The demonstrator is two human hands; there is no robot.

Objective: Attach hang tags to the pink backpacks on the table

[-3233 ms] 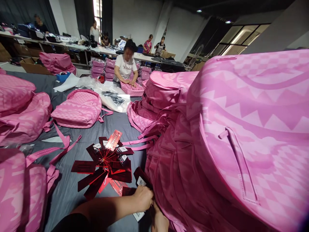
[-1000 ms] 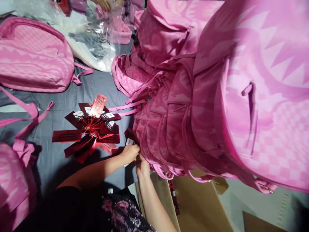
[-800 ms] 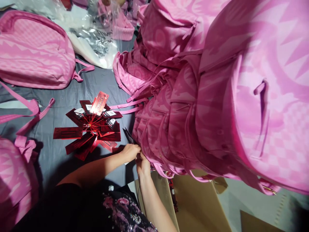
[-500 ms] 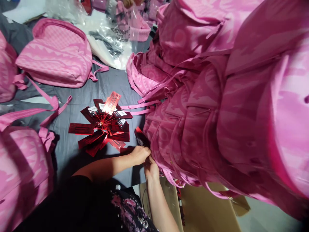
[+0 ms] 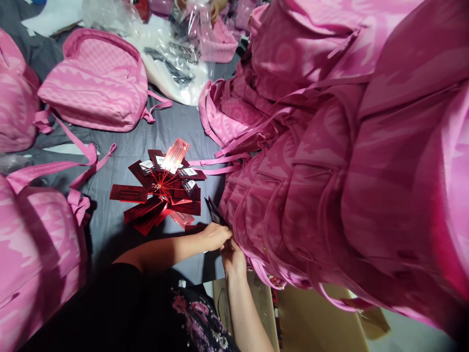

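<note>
Turned almost edge-on now, the dark tag (image 5: 213, 213) no longer showed me the white label it had shown about three seconds earlier, while both hands had kept to the same spot at the stack's edge. It stuck out just beyond the left hand (image 5: 214, 236), close against the left side of the tall stack of pink backpacks (image 5: 289, 195). The left fingers were curled downward, knuckles up, their tips lost to me where they met the right hand (image 5: 233, 258). That one came in from the near side, fingers bent upward and mostly covered; I couldn't tell whether either hand was pinching anything.

Left of them, a fan of red tags (image 5: 161, 188) lay on the grey table covering (image 5: 186, 122), strings gathered at its middle, the print too small to read. Farther left sat a single pink backpack (image 5: 98, 83), and the near-left backpacks (image 5: 47, 244) were cut off by the edge of my view. At the far side, another person's hand (image 5: 218, 9) showed only in part beside clear plastic wrapping (image 5: 176, 54). Near right, the stack hid much of a cardboard box (image 5: 315, 315).
</note>
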